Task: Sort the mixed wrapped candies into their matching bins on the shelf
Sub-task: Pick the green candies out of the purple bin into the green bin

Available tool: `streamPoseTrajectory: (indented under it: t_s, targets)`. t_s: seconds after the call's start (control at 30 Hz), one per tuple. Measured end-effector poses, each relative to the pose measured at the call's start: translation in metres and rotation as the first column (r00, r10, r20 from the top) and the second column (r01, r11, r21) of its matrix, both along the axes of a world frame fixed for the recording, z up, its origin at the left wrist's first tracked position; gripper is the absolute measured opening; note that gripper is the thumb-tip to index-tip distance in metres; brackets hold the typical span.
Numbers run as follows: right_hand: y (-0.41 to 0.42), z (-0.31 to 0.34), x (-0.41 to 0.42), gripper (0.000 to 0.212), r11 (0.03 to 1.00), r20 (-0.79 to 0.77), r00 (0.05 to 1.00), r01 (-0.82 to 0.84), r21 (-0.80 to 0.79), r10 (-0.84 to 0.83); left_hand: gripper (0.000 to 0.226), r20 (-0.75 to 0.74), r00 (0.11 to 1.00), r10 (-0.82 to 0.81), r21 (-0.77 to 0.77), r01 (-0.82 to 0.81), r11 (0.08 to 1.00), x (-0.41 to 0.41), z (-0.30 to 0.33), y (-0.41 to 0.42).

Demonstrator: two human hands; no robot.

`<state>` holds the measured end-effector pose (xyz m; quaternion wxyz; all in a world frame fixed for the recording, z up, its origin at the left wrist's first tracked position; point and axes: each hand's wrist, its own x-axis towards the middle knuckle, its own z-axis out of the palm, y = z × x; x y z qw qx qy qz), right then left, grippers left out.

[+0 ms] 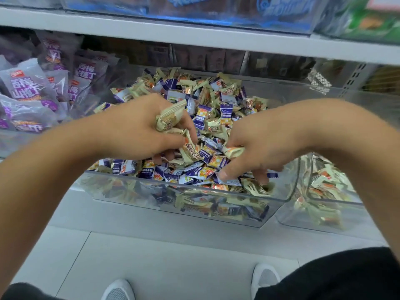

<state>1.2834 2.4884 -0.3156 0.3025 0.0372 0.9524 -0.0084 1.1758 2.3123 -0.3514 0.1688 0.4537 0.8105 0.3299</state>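
Clear plastic walls form the middle bin on the shelf, heaped with mixed wrapped candies, beige ones and purple-and-white ones together; the left hand is sunk into the heap with its fingers curled round a bunch of beige candies, more beige wrappers sticking out beneath its thumb; the right hand pinches a single beige candy between thumb and forefinger, its other fingers pressing down on purple-and-white wrappers just below; beyond the right fingers, a neighbouring clear bin holds only beige candies; past the left knuckles lie purple packets; grey shoes stand on the pale floor.
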Motion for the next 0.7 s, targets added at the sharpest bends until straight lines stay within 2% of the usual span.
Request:
streamPoseTrajectory:
  t_s: [0.13, 0.23, 0.33, 0.4, 0.47, 0.53, 0.6, 0.7]
  targets:
    - [0.002, -0.012, -0.006, 0.044, 0.998, 0.124, 0.992, 0.010, 0.066, -0.018, 0.021, 0.091, 0.995, 0.035, 0.022, -0.037, 0.999, 0.002, -0.004, 0.005]
    - [0.005, -0.013, -0.006, 0.031, 0.999, 0.103, 0.994, 0.030, -0.023, -0.027, 0.016, 0.095, 0.995, 0.025, 0.020, -0.027, 0.999, 0.003, -0.005, 0.007]
    - [0.016, 0.002, 0.002, 0.028, 0.998, -0.186, 0.983, -0.023, -0.062, 0.011, 0.014, 0.108, 0.994, 0.015, 0.050, -0.021, 0.999, 0.004, -0.005, 0.008]
    - [0.027, 0.011, 0.010, 0.028, 0.991, -0.403, 0.915, -0.085, -0.105, 0.036, 0.013, 0.118, 0.993, 0.015, 0.117, -0.029, 0.993, 0.007, -0.004, 0.011]
    - [0.037, 0.016, 0.024, 0.033, 0.968, -0.539, 0.842, -0.130, -0.215, -0.006, 0.012, 0.110, 0.994, 0.013, 0.207, -0.035, 0.978, 0.013, -0.002, 0.017]
    - [0.049, 0.018, 0.041, 0.040, 0.924, -0.605, 0.791, -0.163, -0.346, -0.087, 0.012, 0.115, 0.993, 0.010, 0.309, -0.045, 0.950, 0.022, 0.001, 0.029]
    - [0.066, 0.020, 0.060, 0.046, 0.827, -0.600, 0.760, -0.154, -0.541, -0.250, 0.011, 0.116, 0.993, -0.008, 0.395, -0.039, 0.918, 0.034, 0.004, 0.044]
    - [0.103, 0.010, 0.085, 0.050, 0.634, -0.432, 0.737, -0.006, -0.773, -0.519, 0.012, 0.061, 0.997, -0.042, 0.470, 0.008, 0.883, 0.053, 0.007, 0.072]
